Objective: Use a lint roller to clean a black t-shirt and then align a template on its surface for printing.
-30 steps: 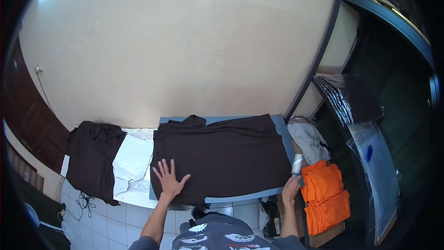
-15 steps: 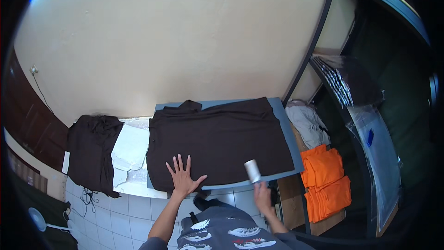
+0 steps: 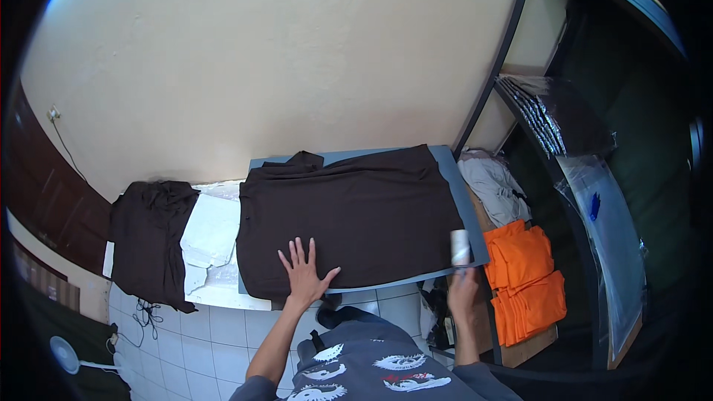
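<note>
A dark brown garment (image 3: 353,219) lies spread over a blue-grey board (image 3: 475,241). On its near left part my left hand (image 3: 304,279) rests flat, fingers spread. My right hand (image 3: 463,286) is closed round the handle of a white lint roller (image 3: 460,247), whose roll is at the garment's right edge by the board's near right corner. The roller and right hand are slightly blurred, and I cannot tell whether the roll touches the cloth.
Left of the board lie white sheets (image 3: 212,230) and a crumpled dark garment (image 3: 152,245). At the right, folded orange clothes (image 3: 523,282) and a grey cloth (image 3: 492,186) sit beside a dark rack holding plastic-wrapped packs (image 3: 531,115). A beige wall (image 3: 297,52) rises behind.
My right hand has carried the lint roller rightward, from the garment's near edge to its right edge. My left hand has shifted slightly right and stays flat on the cloth.
</note>
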The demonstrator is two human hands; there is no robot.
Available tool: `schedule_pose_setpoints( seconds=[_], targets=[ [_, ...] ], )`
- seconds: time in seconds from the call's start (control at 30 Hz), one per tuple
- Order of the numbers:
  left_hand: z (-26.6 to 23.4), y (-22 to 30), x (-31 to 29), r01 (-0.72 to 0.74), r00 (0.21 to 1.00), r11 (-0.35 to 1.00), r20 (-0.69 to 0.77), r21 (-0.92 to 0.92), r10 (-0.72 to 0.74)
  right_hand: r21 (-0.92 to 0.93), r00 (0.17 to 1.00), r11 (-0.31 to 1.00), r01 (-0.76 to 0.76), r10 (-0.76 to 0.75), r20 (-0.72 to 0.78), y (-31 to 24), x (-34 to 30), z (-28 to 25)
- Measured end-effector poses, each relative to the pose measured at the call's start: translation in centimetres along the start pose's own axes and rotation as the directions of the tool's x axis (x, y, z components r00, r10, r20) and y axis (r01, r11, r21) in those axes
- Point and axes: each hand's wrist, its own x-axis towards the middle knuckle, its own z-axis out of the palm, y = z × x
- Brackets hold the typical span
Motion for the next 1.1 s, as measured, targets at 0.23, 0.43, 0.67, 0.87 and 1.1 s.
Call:
schedule_pose_setpoints(
  seconds=[0.23, 0.43, 0.67, 0.87, 1.1],
  targets=[
    [1.1, 1.5, -1.3, 0.009, 1.000, 0.993, -0.021, 0.115, -0.006, 0.064, 0.847, 0.945, 0.320, -0.315, 0.428, -4.6, -6.7, 5.8],
    [-1.5, -1.4, -2.1, 0.168, 0.981, 0.978, 0.076, 0.122, -0.178, -0.167, 0.976, 0.985, 0.037, 0.000, 0.216, 0.5, -2.1, 1.3],
    [-4.5, -12.4, -1.3, 0.529, 0.846, 0.839, -0.153, 0.128, -0.510, -0.267, 0.982, 0.950, -0.162, 0.129, -0.135, 4.5, 3.9, -2.6],
    [-4.3, -8.7, 0.2, 0.413, 0.892, 0.911, -0.201, 0.000, -0.404, -0.174, 0.979, 0.965, 0.195, -0.182, 0.088, 0.0, 4.6, 1.7],
    [-1.7, -8.2, -0.6, 0.310, 0.948, 0.941, -0.117, 0.131, -0.296, -0.172, 0.919, 0.925, 0.338, -0.285, 0.273, 2.7, 6.4, 5.4]
  ],
)
